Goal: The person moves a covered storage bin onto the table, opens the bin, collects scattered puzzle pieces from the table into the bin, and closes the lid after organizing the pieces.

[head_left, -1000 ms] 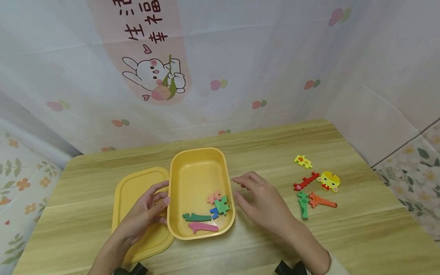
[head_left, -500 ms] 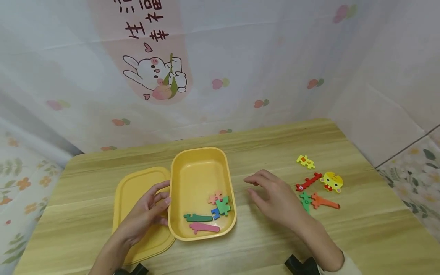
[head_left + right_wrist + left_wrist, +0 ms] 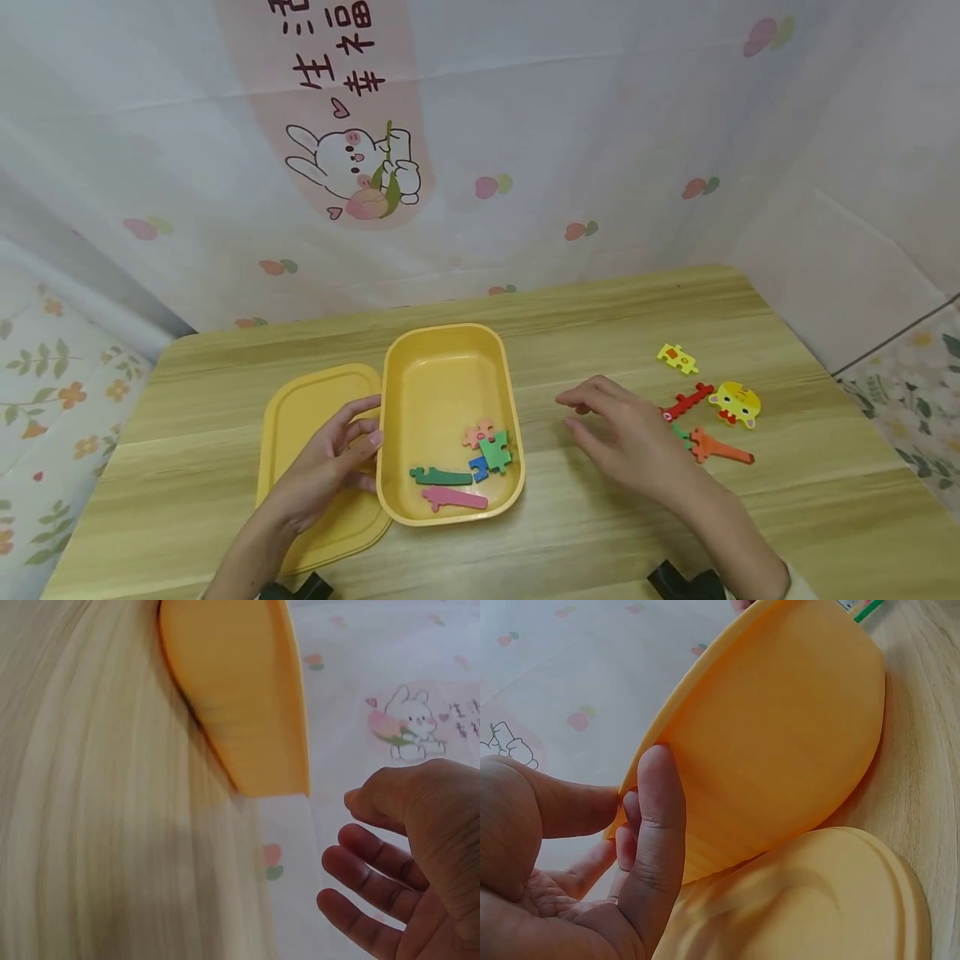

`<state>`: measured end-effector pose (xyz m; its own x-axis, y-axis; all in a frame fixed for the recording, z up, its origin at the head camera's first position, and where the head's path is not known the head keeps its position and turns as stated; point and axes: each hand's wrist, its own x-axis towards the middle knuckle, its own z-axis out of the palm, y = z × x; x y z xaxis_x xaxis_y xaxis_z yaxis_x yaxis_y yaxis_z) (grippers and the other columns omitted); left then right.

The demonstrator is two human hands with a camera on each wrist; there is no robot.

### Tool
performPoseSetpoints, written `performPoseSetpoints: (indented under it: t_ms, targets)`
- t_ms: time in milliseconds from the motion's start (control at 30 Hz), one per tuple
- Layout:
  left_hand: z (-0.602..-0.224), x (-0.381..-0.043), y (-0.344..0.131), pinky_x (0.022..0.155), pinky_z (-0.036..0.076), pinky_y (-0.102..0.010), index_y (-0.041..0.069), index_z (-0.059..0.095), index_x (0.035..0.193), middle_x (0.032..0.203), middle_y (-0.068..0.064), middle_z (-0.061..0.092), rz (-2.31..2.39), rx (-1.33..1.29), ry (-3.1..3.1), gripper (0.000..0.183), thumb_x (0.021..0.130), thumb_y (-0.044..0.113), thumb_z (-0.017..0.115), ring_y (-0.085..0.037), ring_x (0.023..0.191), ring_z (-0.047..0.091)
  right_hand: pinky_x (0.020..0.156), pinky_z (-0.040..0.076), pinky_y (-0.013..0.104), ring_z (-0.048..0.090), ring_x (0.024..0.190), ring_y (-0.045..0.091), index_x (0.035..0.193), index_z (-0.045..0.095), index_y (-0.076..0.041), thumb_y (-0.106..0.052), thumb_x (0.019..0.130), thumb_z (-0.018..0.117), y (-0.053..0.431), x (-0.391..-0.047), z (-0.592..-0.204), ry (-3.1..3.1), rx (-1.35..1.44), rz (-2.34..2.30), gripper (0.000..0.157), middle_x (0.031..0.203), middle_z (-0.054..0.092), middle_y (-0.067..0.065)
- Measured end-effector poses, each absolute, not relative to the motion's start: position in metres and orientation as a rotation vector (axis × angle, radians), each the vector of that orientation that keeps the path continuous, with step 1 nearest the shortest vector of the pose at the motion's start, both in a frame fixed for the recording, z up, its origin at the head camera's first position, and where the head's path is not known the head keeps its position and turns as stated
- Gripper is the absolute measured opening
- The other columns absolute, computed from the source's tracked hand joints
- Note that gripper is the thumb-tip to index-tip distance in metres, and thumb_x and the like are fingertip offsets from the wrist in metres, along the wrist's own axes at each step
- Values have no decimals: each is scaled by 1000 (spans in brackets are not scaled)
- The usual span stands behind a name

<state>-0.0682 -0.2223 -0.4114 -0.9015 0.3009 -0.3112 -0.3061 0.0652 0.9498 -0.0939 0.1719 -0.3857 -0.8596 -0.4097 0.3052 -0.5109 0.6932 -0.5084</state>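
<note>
My left hand (image 3: 330, 458) pinches the left rim of a yellow plastic box (image 3: 438, 387). In the left wrist view the thumb is on top of the rim and the fingers (image 3: 660, 825) lie against the outer wall. Inside the box, toward its near end, are a dark green puzzle piece (image 3: 442, 477), a pink one (image 3: 456, 499), a blue one (image 3: 478, 469), a light green one (image 3: 496, 452) and a peach one (image 3: 477, 432). Off to the right of the box, my right hand (image 3: 633, 437) hovers with loosely bent fingers and nothing in them.
A yellow lid (image 3: 315, 412) lies partly under the box's left side. Right of my right hand lie a yellow puzzle piece (image 3: 678, 358), a red one (image 3: 688, 401), a yellow animal head (image 3: 736, 404), an orange one (image 3: 720, 448) and a green one, mostly hidden. A printed curtain (image 3: 540, 125) hangs behind the table.
My right hand has moved right, away from the box's right rim, and now covers most of the green piece on the table. The left hand keeps its hold; the view has shifted slightly.
</note>
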Motion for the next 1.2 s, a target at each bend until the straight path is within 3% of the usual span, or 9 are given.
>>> performPoseSetpoints:
  t_ms: [133, 400, 667, 967, 1200]
  targets:
    - [-412, -69, -221, 70, 66, -32, 8, 21, 166, 119, -2, 52, 1884, -19, 1919, 68, 110, 19, 58, -12, 97, 64, 77, 63, 35, 69, 97, 12, 117, 76, -21, -6, 91, 82, 181, -94, -388, -2719, 721, 881, 30, 110, 74, -7]
    - [-413, -68, -221, 70, 66, -32, 7, 22, 165, 121, -3, 52, 1894, -8, 1920, 67, 110, 18, 58, -12, 97, 64, 71, 59, 29, 71, 91, 13, 116, 77, -18, -8, 90, 82, 189, -92, -394, -2730, 667, 764, 28, 111, 73, -4]
    - [-412, -69, -221, 70, 66, -32, 7, 22, 165, 123, -4, 53, 1896, -13, 1918, 67, 110, 19, 58, -13, 97, 64, 75, 63, 40, 73, 95, 19, 115, 77, -13, -7, 87, 84, 205, -93, -405, -2658, 674, 692, 30, 108, 74, -1]
    - [-413, -70, -219, 69, 65, -31, 8, 24, 165, 124, -4, 53, 1885, -33, 1943, 66, 109, 18, 59, -13, 97, 63, 64, 51, 25, 65, 82, 11, 115, 77, -12, -1, 85, 83, 225, -89, -412, -2618, 642, 709, 33, 108, 73, -2]
    - [-411, -68, -220, 69, 66, -30, 7, 24, 165, 124, -3, 53, 1884, -25, 1942, 67, 109, 18, 59, -12, 97, 64, 63, 46, 27, 60, 76, 11, 113, 78, -12, 8, 80, 77, 240, -88, -417, -2619, 629, 595, 38, 105, 74, 0]
